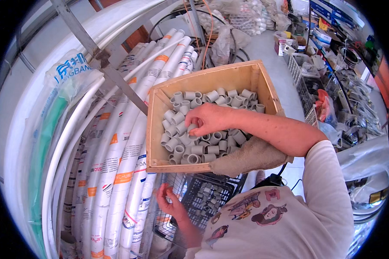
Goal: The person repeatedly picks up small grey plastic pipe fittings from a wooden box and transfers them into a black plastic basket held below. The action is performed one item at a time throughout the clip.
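Note:
A wooden box [151, 129] sits before me with many short grey plastic pipe couplings [197, 150] heaped loosely inside. Over the heap, my right hand [210, 119] reaches in from the right, thumb and fingers around one grey coupling [192, 128]. Its forearm crosses the near right corner, where a brown cloth [253, 157] drapes over the rim. Below the box's near left corner is my left hand [170, 201], fingers loosely curled and apart, with nothing visible in it. Beneath the box, a black plastic crate [228, 189] contains more small grey fittings [210, 197].
Long white PVC pipes [116, 162] lean in a bundle at the left, beside plastic-wrapped green pipes [47, 155]. A metal rack bar [116, 82] slants toward the box. Baskets [296, 73] and bagged fittings [359, 103] line the right. Bagged white parts [246, 17] lie at the back.

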### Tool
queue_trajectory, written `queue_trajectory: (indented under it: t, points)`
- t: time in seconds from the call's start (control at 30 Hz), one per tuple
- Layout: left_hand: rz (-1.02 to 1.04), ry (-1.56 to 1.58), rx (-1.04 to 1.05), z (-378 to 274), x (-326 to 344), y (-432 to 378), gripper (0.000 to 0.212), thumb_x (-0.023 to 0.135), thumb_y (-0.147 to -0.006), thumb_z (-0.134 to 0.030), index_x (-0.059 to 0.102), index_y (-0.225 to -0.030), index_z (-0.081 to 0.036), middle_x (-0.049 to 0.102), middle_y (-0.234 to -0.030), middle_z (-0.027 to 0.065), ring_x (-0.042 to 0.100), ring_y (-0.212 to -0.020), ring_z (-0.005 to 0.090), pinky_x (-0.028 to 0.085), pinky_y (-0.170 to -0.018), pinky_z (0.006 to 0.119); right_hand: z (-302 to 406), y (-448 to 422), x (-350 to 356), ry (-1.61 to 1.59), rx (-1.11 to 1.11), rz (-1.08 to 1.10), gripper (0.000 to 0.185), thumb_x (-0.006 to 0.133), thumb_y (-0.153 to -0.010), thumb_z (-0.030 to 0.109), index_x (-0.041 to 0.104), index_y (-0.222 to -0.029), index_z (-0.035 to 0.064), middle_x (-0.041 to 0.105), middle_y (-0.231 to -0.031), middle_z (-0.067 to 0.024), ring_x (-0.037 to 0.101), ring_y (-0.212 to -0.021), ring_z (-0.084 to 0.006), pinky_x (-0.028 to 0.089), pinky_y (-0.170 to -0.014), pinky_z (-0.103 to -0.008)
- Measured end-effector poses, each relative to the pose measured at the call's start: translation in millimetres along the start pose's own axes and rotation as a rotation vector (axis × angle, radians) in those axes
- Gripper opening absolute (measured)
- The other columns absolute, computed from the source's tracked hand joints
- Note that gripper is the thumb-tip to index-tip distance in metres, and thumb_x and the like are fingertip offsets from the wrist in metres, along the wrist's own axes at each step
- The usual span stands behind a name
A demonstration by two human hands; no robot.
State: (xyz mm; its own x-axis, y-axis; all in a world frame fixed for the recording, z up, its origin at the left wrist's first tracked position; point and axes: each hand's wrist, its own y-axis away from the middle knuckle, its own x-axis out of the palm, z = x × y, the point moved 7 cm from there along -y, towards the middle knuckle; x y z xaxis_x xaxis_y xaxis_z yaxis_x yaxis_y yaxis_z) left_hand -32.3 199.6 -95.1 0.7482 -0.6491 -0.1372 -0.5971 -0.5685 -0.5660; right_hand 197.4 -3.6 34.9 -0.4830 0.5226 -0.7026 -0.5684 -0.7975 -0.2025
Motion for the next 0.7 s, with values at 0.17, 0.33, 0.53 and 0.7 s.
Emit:
queue_trajectory:
  t: [0.17,0.33,0.53,0.7]
  points:
    - [0.104,-0.026,0.256,-73.2,32.0,-25.4,0.040,0.058,-0.085,0.004,0.050,-0.124,0.000,0.056,-0.115,0.0128,0.056,-0.089,0.0159,0.048,-0.076,0.029,25.1,5.7,14.2,-0.443,-0.016,0.215,0.036,0.070,-0.082,0.026,0.060,-0.108,0.0025,0.067,-0.082,-0.0072,0.066,-0.074,-0.0131,0.053,-0.068,-0.0275]
    - [0.205,-0.065,0.296,-107.8,67.9,-37.9,0.054,0.068,-0.076,-0.001,0.052,-0.127,-0.003,0.053,-0.124,0.0163,0.055,-0.093,0.0214,0.044,-0.068,0.030,39.7,12.6,30.8,-0.617,-0.066,0.372,0.040,0.069,-0.084,0.022,0.056,-0.113,-0.0026,0.068,-0.086,-0.0087,0.067,-0.075,-0.0130,0.054,-0.068,-0.0258]
    - [0.282,-0.156,0.396,-116.7,81.0,-39.2,0.048,0.065,-0.079,-0.001,0.054,-0.126,-0.002,0.055,-0.122,0.0156,0.056,-0.101,0.0251,0.045,-0.075,0.030,44.8,17.6,35.6,-0.675,-0.057,0.454,0.044,0.069,-0.086,0.021,0.053,-0.119,-0.0023,0.067,-0.093,-0.0105,0.066,-0.083,-0.0130,0.053,-0.074,-0.0255]
    - [0.302,-0.170,0.431,-121.9,85.4,-38.0,0.041,0.066,-0.079,-0.001,0.056,-0.119,-0.001,0.058,-0.118,0.0158,0.056,-0.106,0.0271,0.047,-0.083,0.034,45.1,18.2,42.7,-0.675,-0.043,0.501,0.044,0.067,-0.088,0.022,0.052,-0.122,-0.0018,0.068,-0.097,-0.0108,0.065,-0.087,-0.0129,0.051,-0.078,-0.0255]
